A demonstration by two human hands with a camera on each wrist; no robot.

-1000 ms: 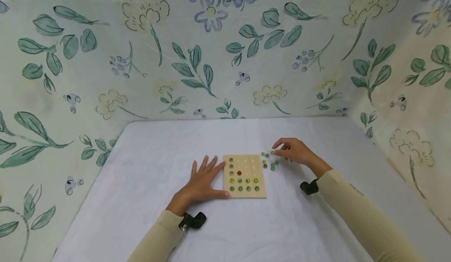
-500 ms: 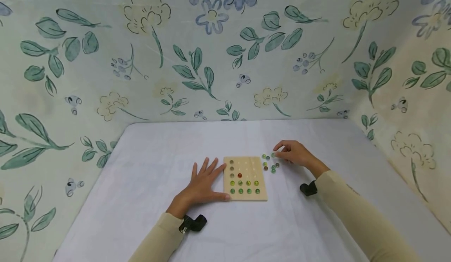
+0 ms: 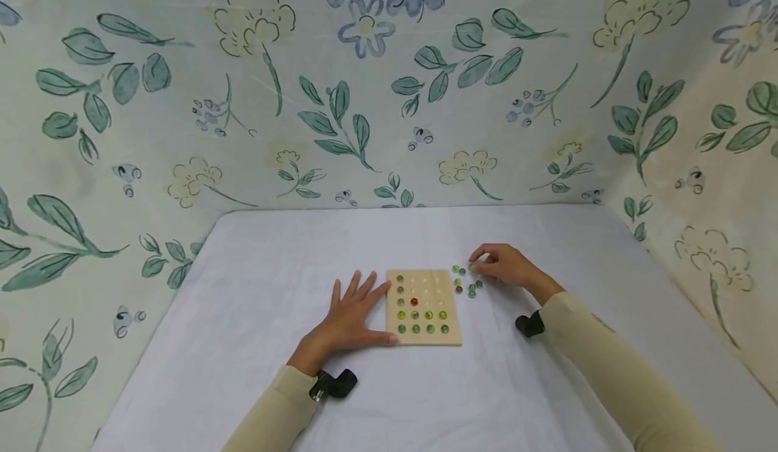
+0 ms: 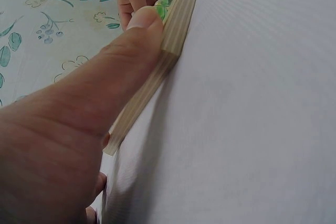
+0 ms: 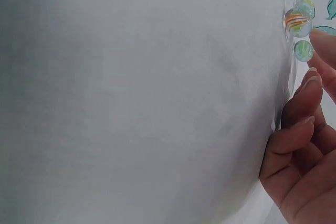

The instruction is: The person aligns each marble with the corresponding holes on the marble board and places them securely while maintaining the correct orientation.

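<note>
A square wooden board (image 3: 433, 292) with rows of dimples lies on the white cloth, several glass marbles seated in it. Green marbles fill the front row, yellow-green ones the row behind, and a red marble (image 3: 414, 301) sits further back. My left hand (image 3: 345, 317) is spread flat at the board's left side, thumb at the near corner, fingertips at the edge. To the right of the board, my right hand (image 3: 509, 266) has thumb and forefinger closed in around a green marble (image 5: 303, 51), its other fingers curled close to the cloth.
Loose marbles (image 3: 472, 292) lie scattered between the board and my right hand, including a striped orange one (image 5: 297, 22). White cloth (image 3: 292, 249) covers the table. Floral fabric (image 3: 377, 101) hangs behind and at both sides.
The left hand keeps its place on the board. My right hand stays over the loose marbles, its wrist shifting slightly left as the fingertips settle on the green marble.
</note>
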